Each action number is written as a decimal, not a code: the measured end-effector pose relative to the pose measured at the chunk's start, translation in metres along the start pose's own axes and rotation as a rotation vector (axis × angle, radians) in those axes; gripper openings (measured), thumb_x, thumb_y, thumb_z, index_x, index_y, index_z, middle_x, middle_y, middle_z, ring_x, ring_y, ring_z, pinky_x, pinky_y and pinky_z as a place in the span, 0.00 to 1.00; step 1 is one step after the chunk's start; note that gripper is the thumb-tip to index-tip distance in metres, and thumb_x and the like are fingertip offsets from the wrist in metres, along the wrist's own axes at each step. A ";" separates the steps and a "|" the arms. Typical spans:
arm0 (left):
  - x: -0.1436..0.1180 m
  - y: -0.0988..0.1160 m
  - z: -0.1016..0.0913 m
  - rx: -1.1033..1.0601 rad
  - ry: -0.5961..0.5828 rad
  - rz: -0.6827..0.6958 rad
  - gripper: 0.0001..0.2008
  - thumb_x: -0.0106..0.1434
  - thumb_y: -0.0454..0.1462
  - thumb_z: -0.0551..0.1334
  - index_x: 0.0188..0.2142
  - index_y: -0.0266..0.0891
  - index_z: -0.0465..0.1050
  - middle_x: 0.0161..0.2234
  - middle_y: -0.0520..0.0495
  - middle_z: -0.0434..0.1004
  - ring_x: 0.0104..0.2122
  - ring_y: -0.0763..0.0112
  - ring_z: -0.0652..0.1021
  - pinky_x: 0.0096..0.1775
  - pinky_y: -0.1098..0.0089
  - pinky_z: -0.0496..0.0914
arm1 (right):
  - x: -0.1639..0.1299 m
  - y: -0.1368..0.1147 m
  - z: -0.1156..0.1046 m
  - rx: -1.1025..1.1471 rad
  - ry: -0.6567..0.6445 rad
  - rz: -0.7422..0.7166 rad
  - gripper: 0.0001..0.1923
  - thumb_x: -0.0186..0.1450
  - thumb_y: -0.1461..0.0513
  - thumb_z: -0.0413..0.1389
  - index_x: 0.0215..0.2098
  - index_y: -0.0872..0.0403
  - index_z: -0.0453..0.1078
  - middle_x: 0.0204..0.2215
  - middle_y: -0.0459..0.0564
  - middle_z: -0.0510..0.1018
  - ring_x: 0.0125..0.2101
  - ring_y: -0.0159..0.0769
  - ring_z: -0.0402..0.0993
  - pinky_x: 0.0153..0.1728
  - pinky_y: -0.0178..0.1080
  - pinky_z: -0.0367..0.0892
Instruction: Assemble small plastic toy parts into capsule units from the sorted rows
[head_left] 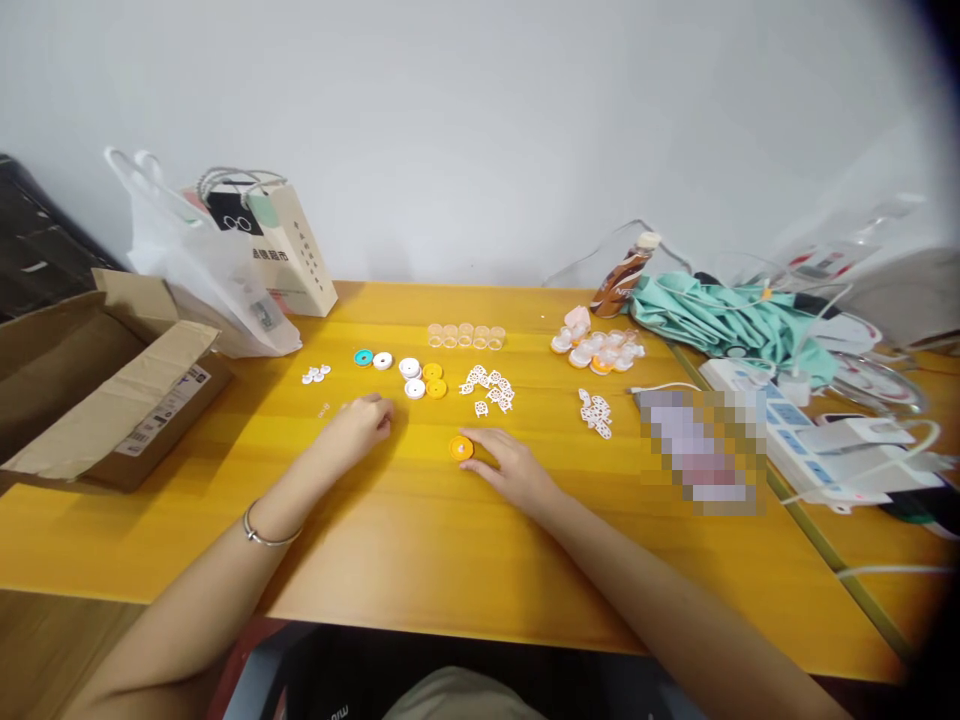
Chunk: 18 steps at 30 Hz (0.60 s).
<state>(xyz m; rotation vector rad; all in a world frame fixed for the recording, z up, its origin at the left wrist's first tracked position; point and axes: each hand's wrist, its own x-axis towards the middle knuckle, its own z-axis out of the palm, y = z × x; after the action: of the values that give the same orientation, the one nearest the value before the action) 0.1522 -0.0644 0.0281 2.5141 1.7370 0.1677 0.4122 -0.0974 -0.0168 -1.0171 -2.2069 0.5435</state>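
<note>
My right hand [510, 465] rests on the yellow table [420, 540], its fingertips touching an orange round disc [461, 447]. My left hand [360, 420] lies on the table with fingers curled, and I cannot see anything in it. Beyond the hands lie white and orange discs [421, 378], a teal disc [364, 357] and a white disc [382, 360]. A scatter of small white cut-out pieces [491, 388] lies past my right hand, with another small pile [596, 412] to the right. A row of clear small cups [465, 335] stands farther back.
An open cardboard box [112, 390] sits at the left edge, with a plastic bag [202, 270] and a paper bag [289, 250] behind it. At the right are assembled white-orange parts [596, 348], a bottle [622, 275], teal cloth [727, 320], a power strip [795, 430] and cables.
</note>
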 end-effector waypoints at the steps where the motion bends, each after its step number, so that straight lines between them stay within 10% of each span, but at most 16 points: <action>1: -0.001 0.002 0.003 0.026 0.020 0.032 0.07 0.55 0.28 0.53 0.28 0.36 0.69 0.28 0.45 0.72 0.25 0.69 0.73 0.26 0.72 0.62 | 0.000 0.000 0.000 0.000 -0.001 0.000 0.19 0.62 0.60 0.54 0.51 0.49 0.63 0.45 0.51 0.75 0.47 0.39 0.70 0.47 0.45 0.66; 10: -0.008 0.053 0.027 -0.081 0.280 0.528 0.10 0.65 0.33 0.49 0.41 0.38 0.67 0.32 0.46 0.74 0.33 0.69 0.73 0.36 0.69 0.63 | 0.002 0.004 0.004 0.024 0.012 -0.039 0.19 0.62 0.59 0.53 0.52 0.50 0.62 0.44 0.52 0.75 0.44 0.39 0.71 0.46 0.45 0.67; 18: -0.006 0.058 0.032 -0.148 0.312 0.580 0.08 0.66 0.33 0.51 0.40 0.38 0.66 0.36 0.47 0.76 0.37 0.71 0.74 0.37 0.70 0.60 | 0.002 0.002 0.004 0.045 0.015 -0.031 0.19 0.61 0.60 0.54 0.51 0.52 0.63 0.43 0.53 0.75 0.45 0.39 0.71 0.46 0.45 0.67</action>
<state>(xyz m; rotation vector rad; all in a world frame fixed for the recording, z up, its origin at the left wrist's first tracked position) 0.2079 -0.0903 0.0034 2.9127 0.9566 0.7250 0.4097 -0.0949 -0.0200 -0.9591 -2.1843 0.5672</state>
